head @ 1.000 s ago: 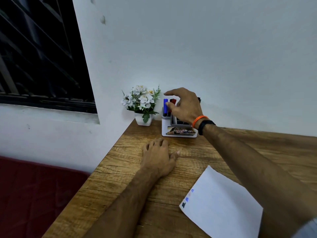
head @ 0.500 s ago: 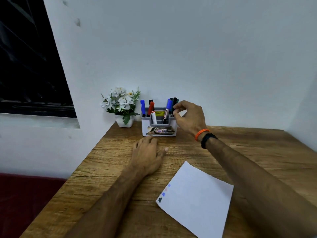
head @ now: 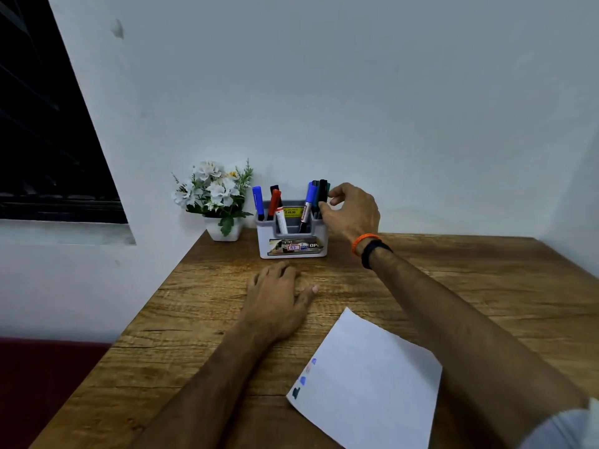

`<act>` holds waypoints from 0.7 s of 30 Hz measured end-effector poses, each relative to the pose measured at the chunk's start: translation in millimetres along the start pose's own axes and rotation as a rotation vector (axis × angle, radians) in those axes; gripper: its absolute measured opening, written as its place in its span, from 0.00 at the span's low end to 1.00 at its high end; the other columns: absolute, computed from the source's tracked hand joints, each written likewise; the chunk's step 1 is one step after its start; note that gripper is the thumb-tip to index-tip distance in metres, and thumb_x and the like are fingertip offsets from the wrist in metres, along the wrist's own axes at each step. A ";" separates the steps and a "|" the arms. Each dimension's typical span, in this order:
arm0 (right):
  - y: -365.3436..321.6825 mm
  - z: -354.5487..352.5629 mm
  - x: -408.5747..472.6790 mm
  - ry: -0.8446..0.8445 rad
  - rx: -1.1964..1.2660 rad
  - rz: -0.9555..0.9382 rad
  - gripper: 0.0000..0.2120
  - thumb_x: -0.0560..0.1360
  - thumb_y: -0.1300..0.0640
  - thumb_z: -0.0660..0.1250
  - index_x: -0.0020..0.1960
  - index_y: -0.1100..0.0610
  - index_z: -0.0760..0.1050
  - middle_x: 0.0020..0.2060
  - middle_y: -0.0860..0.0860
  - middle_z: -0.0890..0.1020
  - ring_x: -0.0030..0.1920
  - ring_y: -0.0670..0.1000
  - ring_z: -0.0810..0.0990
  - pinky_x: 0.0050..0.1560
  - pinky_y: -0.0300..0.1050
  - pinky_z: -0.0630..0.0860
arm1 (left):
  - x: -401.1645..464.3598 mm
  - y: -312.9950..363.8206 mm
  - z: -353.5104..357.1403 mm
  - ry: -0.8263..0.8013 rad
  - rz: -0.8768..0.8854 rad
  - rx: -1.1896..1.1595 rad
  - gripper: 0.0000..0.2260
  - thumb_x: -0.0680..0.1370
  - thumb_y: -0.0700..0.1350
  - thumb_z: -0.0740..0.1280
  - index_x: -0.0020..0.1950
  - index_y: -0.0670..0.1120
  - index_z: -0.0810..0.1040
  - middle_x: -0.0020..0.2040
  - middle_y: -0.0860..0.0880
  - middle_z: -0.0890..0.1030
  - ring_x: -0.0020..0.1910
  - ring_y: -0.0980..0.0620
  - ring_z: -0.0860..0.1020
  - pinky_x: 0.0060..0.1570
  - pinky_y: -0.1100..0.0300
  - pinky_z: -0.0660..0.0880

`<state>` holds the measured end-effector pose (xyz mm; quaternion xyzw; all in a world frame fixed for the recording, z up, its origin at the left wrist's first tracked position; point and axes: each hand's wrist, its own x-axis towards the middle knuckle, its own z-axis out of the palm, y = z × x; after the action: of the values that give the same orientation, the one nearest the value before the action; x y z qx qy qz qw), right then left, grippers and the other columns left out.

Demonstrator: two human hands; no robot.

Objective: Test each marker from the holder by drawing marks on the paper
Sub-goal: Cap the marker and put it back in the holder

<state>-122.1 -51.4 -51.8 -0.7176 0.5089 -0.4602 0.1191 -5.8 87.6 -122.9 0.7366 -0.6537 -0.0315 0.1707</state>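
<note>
Across the wooden table (head: 453, 286) that fills the corner by the wall, I am partway through the job: picking the next marker to try. Near me lies the paper (head: 372, 384), turned at an angle, with a short column of small marks along its left edge, bluish and one pale, so I judge several markers already tested. At the far edge, against the wall, stands the holder (head: 293, 244), a white pot of flowers (head: 217, 196) just beside it on its left side. My left hand (head: 278, 296) lies flat on the wood just in front of the holder, fingers relaxed, gripping nothing. My right hand (head: 351, 210) reaches to the holder's right compartment, thumb and forefinger curled round the black marker (head: 322, 192) standing there, seemingly pinching it, beside a blue marker (head: 310, 197). A blue marker with a cap (head: 257, 197) and a red marker (head: 275, 199) wait in the left compartment. Next I need a straight upward pull so the neighbours stay put, then uncapping, for which my left hand must come off the table, then a carry back to the paper, well apart from the holder.
</note>
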 end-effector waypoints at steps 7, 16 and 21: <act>-7.0 7.6 4.7 -0.048 -0.076 0.093 0.10 0.69 0.48 0.74 0.48 0.52 0.83 0.48 0.49 0.85 0.51 0.52 0.82 0.43 0.41 0.70 | -1.9 1.6 -1.3 0.013 0.002 0.002 0.26 0.79 0.64 0.53 0.72 0.51 0.66 0.74 0.50 0.64 0.74 0.49 0.60 0.73 0.46 0.55; -36.8 -41.1 6.5 0.131 0.473 -0.001 0.08 0.72 0.53 0.76 0.46 0.56 0.79 0.40 0.47 0.83 0.41 0.44 0.82 0.41 0.27 0.75 | -2.5 0.8 -0.9 0.015 -0.001 -0.010 0.26 0.79 0.64 0.54 0.71 0.51 0.67 0.74 0.49 0.66 0.73 0.50 0.62 0.72 0.47 0.57; -34.5 -60.7 -29.5 -0.086 0.640 -0.006 0.08 0.72 0.52 0.76 0.45 0.56 0.80 0.36 0.52 0.86 0.42 0.49 0.86 0.43 0.43 0.80 | -6.9 6.0 -13.0 0.121 0.010 -0.248 0.24 0.79 0.61 0.58 0.70 0.48 0.70 0.66 0.51 0.74 0.63 0.52 0.72 0.64 0.51 0.69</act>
<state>-149.9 7.1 -12.3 -0.6639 0.3308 -0.5665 0.3589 -9.0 96.5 -110.1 0.7069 -0.6370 -0.0666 0.2999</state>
